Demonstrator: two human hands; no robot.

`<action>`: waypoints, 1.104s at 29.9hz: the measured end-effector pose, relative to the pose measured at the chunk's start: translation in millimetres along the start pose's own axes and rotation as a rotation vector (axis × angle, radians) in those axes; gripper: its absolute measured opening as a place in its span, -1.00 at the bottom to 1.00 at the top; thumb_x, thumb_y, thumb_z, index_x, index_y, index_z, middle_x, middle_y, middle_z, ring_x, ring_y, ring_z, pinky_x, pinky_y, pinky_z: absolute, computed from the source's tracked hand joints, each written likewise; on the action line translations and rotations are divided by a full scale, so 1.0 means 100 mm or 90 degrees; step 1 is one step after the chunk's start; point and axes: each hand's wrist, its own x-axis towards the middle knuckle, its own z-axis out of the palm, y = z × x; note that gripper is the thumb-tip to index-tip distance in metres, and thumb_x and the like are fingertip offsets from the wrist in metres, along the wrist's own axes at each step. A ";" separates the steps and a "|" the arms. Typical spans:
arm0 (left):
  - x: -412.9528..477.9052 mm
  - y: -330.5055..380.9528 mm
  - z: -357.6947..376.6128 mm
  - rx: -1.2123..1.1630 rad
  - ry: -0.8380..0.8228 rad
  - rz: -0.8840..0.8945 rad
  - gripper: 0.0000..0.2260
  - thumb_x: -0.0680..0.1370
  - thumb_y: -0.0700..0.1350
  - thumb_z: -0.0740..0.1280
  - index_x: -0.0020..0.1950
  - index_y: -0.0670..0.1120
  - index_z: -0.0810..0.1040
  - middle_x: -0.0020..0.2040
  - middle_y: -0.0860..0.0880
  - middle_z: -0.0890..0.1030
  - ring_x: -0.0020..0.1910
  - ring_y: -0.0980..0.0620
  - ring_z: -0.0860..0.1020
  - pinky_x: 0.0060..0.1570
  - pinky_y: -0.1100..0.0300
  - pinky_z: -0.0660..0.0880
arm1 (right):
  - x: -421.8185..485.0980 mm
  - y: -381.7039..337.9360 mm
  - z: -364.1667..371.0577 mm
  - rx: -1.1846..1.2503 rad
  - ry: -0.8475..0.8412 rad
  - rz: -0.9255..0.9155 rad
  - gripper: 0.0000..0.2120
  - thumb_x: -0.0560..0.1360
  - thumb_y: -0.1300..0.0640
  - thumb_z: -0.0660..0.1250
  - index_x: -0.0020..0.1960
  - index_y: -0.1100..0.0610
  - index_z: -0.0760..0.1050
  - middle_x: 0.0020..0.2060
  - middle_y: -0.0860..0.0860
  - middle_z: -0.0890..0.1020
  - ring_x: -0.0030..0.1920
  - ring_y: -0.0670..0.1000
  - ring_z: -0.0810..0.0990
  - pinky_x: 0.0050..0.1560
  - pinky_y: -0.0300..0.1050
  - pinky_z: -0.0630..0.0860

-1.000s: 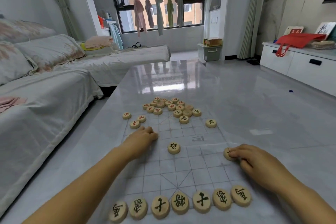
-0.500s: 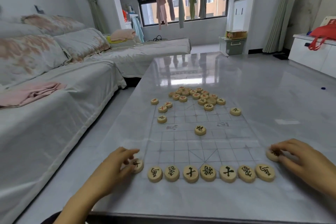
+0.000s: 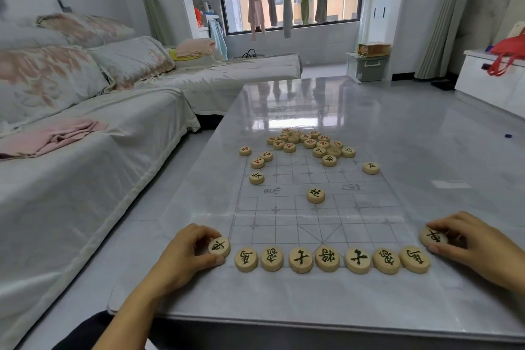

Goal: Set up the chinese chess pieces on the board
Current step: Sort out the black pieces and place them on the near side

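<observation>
The left hand [image 3: 181,253] has its grip pinched on a round piece [image 3: 219,246] at the left end of the near row [image 3: 329,258], and the right hand [image 3: 477,241] pinches another piece [image 3: 433,237] at the right end. Half a second ago both pieces sat in nearly the same spots. One lone piece [image 3: 315,195] sits mid board [image 3: 284,216] on the bench [image 3: 397,293].

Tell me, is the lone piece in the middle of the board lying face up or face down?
Face up. The lone piece lies flat on the board with its black character showing on top.
</observation>
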 end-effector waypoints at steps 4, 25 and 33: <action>-0.01 -0.01 0.05 0.043 0.041 -0.004 -0.69 0.26 -0.01 0.55 -0.12 0.05 0.51 -0.13 0.07 0.52 -0.11 0.09 0.47 -0.14 0.25 0.40 | -0.09 -0.02 -0.06 0.048 -0.008 -0.012 -0.33 -0.06 -0.63 0.14 -0.12 -0.25 0.44 -0.17 -0.16 0.52 0.02 -0.30 0.42 -0.07 -0.44 0.40; -0.09 -0.14 -0.03 0.012 -0.023 0.037 -0.71 0.33 -0.16 0.52 -0.05 0.10 0.55 -0.04 0.08 0.52 -0.01 0.10 0.47 -0.05 0.30 0.37 | -0.25 -0.01 -0.15 0.098 -0.120 -0.039 -0.74 0.34 0.06 0.48 -0.06 -0.19 0.52 -0.07 -0.06 0.51 0.02 -0.21 0.42 -0.03 -0.36 0.41; -0.09 -0.15 -0.03 0.029 -0.021 0.040 -0.70 0.30 -0.12 0.54 -0.07 0.11 0.55 -0.03 0.09 0.52 0.01 0.10 0.47 -0.03 0.25 0.38 | -0.26 -0.03 -0.17 0.099 -0.141 -0.049 -0.66 0.34 0.09 0.47 -0.01 -0.27 0.50 -0.06 -0.18 0.49 0.03 -0.20 0.42 -0.03 -0.35 0.41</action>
